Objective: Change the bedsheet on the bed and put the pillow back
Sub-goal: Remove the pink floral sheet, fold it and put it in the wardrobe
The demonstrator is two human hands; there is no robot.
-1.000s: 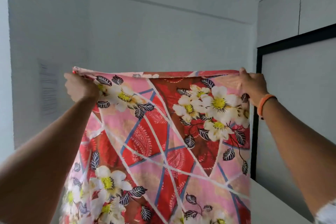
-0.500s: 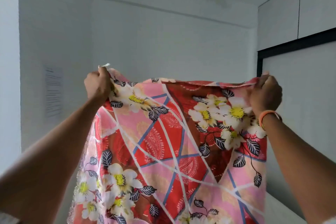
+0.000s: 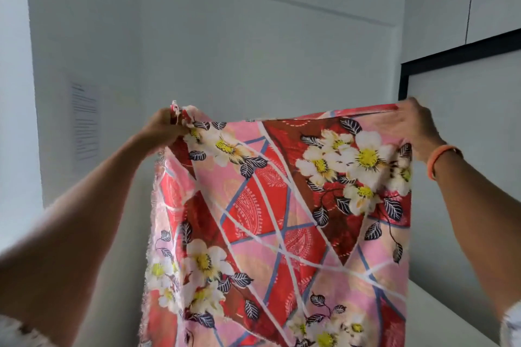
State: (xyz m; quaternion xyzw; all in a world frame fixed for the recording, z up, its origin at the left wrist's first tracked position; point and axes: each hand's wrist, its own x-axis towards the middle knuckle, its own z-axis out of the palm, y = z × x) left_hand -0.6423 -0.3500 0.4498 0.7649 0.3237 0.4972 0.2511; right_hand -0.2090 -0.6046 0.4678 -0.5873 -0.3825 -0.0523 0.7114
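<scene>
Between your two raised hands the sheet (image 3: 282,205) hangs down like a curtain, its top edge pulled nearly straight from one hand to the other. Your left hand (image 3: 163,129) is closed around the bunched left corner; a small frayed piece of cloth sticks up above the knuckles. Your right hand (image 3: 417,129) pinches the right end of the top edge, fingers over the folded hem, with an orange band (image 3: 439,159) on the wrist below it. Only the head view is given, and it shows no bed and no pillow; they are probably below, out of sight.

Behind the sheet is a plain white wall (image 3: 253,51). To the left of your left hand a paper notice (image 3: 84,124) is fixed on the wall. To the right of your right hand stands a dark-framed panel (image 3: 462,87).

About handling, I judge the sheet is thin, light and soft. It folds easily and drapes without stiffness, so it should not break, but it can slip from a loose pinch. Better hold it at the two top corners, with some cloth gathered inside each hand.
</scene>
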